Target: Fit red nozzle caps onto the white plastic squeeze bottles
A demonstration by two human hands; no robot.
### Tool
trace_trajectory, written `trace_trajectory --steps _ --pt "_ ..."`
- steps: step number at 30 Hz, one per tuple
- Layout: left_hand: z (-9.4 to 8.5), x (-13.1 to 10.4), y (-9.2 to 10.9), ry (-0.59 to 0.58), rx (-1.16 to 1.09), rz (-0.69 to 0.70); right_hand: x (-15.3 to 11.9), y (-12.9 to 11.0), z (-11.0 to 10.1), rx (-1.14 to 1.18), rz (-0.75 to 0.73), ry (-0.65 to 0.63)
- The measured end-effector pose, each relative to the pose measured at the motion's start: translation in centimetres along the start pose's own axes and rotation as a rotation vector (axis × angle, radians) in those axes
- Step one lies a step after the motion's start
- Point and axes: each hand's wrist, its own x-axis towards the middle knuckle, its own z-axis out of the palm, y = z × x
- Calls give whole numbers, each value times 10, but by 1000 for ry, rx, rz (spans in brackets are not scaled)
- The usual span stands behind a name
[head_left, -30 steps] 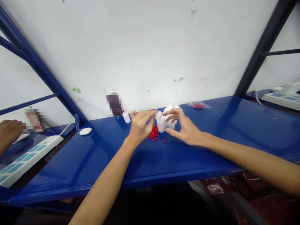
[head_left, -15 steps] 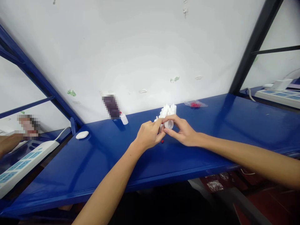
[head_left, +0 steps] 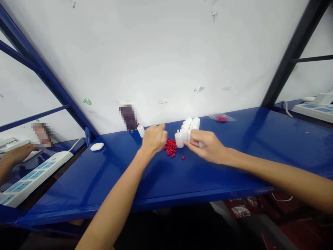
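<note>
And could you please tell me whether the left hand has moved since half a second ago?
Yes: judged against the white oval object, the left hand has moved left and slightly up in the picture, uncovering the pile of red caps.

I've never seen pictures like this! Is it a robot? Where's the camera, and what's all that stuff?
No robot: these are a person's bare hands, seen by a camera worn on that person's head. The grip of the right hand is closed around a white plastic bottle, mostly hidden. The left hand is beside a pile of small red plastic pieces; I can't tell whether it holds anything. On the shiny blue table, more white bottles stand in a cluster. Farther back lies a clear plastic bag with red pieces inside. At the picture's far left is another person's hand.
</note>
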Motion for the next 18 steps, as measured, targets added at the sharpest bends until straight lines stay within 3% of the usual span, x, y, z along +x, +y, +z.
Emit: trace_trajectory --steps 2,5,11,15,18 --pt "1 3 -19 39 -63 -32 7 4 -10 -57 29 44" --pt "10 0 -33 -73 -167 89 21 13 -19 -61 87 84" --pt "31 -15 -24 -219 -195 252 44 21 -8 -126 52 81" --pt "31 -21 -22 -247 -238 271 37 26 -5 -178 -72 114" --pt "31 -23 -24 -239 -274 215 22 28 -9 -261 -141 -52"
